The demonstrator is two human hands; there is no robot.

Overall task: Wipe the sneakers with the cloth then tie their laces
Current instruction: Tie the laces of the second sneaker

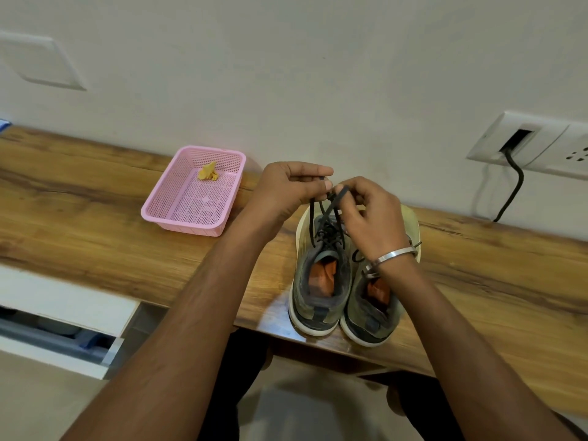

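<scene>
Head view: your left hand (288,189) and right hand (366,211) each pinch black lace (321,214) ends, lifted taut for knotting left olive-grey mesh sneaker (321,281) on wooden surface (95,218). Crumpled yellow cloth (207,172) parked in pink plastic basket (159,214), ten o'clock.

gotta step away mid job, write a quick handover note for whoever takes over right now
Left hand: pinching one end of the dark laces of the left sneaker.
Right hand: pinching the other end, both raised above the shoe.
Right sneaker stands beside it on the wooden table, toes to the wall; its lace state is hidden by the wrist.
Yellow cloth lies in the pink basket, so wiping looks done.
Left: finish this knot, then check the right sneaker.
</scene>
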